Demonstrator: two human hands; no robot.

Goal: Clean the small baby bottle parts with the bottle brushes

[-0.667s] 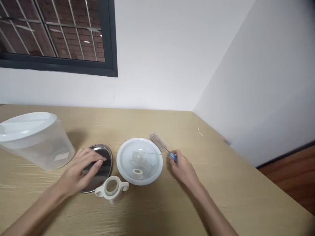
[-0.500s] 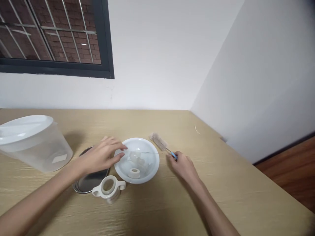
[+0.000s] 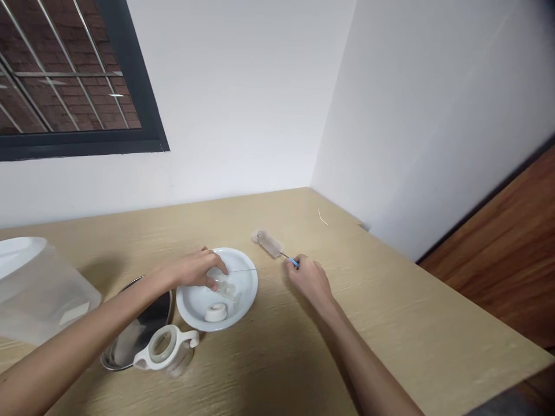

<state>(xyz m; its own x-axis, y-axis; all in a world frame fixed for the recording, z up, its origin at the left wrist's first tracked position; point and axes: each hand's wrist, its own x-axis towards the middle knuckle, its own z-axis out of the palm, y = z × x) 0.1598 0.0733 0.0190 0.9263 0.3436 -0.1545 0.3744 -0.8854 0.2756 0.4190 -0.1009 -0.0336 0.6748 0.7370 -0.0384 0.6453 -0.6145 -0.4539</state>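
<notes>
I'm watching a person lean over a white bowl point(image 3: 193, 309) on the wooden table point(image 3: 390, 329). The left hand point(image 3: 196, 269) hangs over the bowl's far left part, thumb and index finger bent and a little apart, right at a clear piece point(image 3: 226, 288) lying in the bowl. I can't tell whether the fingers have closed on it. A thin wire point(image 3: 243, 270) runs from near those fingertips to the bowl's right rim, and a white ring point(image 3: 215, 312) sits in the near part of the bowl.

The right hand point(image 3: 309, 278), right of the bowl, is wrapped firmly round the blue handle of a bristle brush point(image 3: 269, 244); the bristles lie past the bowl's far right edge, well clear of it.

Just beside the bowl, at its near left, stands a two-handled holder point(image 3: 170, 356). A dark round metal dish point(image 3: 151, 323) lies left of the bowl, partly behind the forearm, and a translucent tub point(image 3: 52, 292) stands farther left of it.
</notes>
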